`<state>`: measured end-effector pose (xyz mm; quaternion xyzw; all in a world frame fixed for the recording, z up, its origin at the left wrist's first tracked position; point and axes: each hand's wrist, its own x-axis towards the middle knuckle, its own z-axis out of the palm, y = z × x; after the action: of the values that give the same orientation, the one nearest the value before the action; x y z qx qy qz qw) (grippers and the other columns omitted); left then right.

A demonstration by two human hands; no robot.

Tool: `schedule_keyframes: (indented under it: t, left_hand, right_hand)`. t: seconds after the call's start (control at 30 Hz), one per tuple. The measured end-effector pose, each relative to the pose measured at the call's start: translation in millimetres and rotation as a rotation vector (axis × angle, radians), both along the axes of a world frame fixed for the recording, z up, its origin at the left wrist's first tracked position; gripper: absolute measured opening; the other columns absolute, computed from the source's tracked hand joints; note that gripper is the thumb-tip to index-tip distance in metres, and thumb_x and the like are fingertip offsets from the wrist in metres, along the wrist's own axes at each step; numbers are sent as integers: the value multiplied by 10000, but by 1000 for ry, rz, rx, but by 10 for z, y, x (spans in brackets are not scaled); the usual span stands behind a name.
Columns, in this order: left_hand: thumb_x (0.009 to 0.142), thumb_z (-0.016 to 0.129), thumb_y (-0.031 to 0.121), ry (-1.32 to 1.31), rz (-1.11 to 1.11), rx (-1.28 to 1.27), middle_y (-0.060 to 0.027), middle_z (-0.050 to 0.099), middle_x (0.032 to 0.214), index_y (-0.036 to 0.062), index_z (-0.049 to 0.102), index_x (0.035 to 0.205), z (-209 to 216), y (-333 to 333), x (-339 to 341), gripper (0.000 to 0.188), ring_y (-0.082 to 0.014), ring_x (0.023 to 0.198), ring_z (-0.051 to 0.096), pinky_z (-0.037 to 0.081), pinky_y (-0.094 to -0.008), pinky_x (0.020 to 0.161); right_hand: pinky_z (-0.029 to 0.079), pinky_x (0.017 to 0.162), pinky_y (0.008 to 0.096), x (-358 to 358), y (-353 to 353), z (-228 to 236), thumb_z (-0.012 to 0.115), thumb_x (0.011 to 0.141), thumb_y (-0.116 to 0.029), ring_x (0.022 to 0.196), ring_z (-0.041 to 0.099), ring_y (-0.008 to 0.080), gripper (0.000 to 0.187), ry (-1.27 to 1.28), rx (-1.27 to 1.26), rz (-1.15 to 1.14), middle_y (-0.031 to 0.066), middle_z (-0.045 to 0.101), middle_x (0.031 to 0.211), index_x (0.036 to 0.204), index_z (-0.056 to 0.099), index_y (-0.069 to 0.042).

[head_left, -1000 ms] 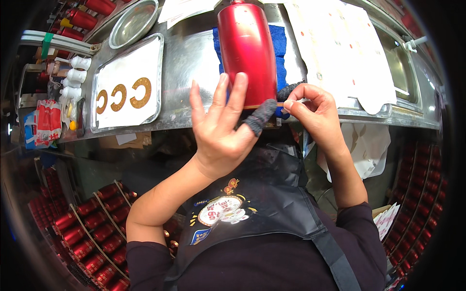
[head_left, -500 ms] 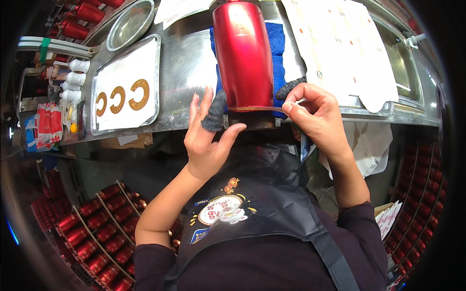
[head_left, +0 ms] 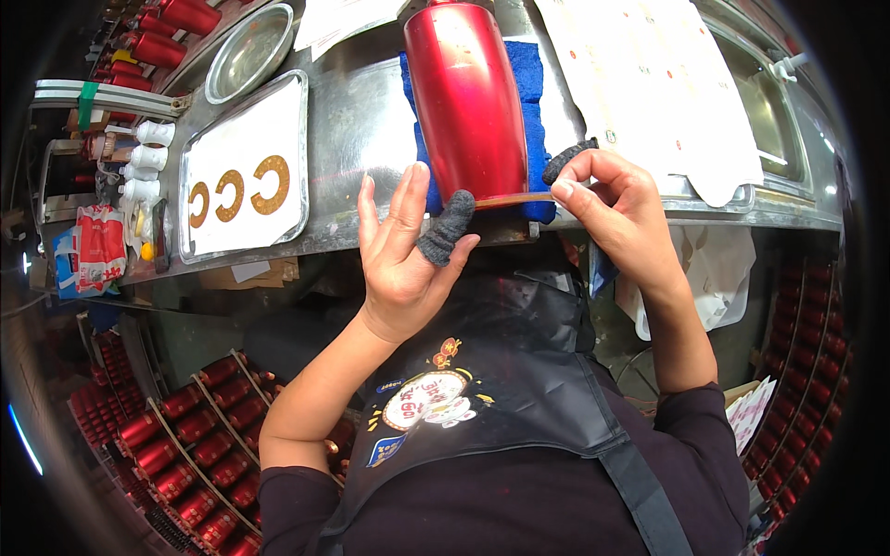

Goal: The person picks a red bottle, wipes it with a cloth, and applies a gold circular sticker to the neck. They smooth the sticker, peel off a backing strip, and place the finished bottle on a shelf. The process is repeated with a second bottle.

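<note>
A glossy red metal vessel (head_left: 466,111) lies on a folded blue cloth (head_left: 527,74), its wide bottom end towards me. Across that end runs a thin brownish-gold strip (head_left: 513,199). My right hand (head_left: 623,215) is closed in a pinch on the strip's right end, which stands off past the vessel's side. A dark knitted finger cover sits on its index finger. My left hand (head_left: 405,259) has its fingers apart. Its index finger, in a grey knitted cover (head_left: 449,230), rests by the strip's left part at the bottom edge; whether it presses on it I cannot tell.
At the left, a metal tray (head_left: 304,139) bears white paper with three curved gold pieces (head_left: 272,184). Behind it stands a round metal bowl (head_left: 250,54). White spotted sheets (head_left: 649,93) cover the right side. Racks of red vessels (head_left: 199,454) stand below on both sides.
My left index finger has come right, onto the vessel's bottom edge. My right hand has shifted slightly right, and the strip's end now stretches out past the vessel's side.
</note>
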<state>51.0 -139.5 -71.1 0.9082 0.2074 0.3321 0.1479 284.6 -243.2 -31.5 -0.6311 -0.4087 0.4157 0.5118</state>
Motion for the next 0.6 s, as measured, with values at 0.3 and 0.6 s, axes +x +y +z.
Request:
schedule_keyframes:
  t: [0.3,0.6]
  left_hand:
    - [700,846,104,27,-15,138,-258,503,1469,133,754,1121,163,9,165,432,-425,1243,594,281,-675,1093]
    - [736,848,130,-69,81,18,-214,550,1440,17,663,1277,164,70,393,583,-432,1286,557,321,-619,1114]
  right_hand:
    - [375,617,176,-14,16,-52,718,935,-144,708,472,1,143,53,-33,13,-53,571,842,903,633,-33]
    - [402,640,190,-77,89,-99,695,951,-138,727,496,17,134,35,-58,42,-38,600,852,909,644,-21]
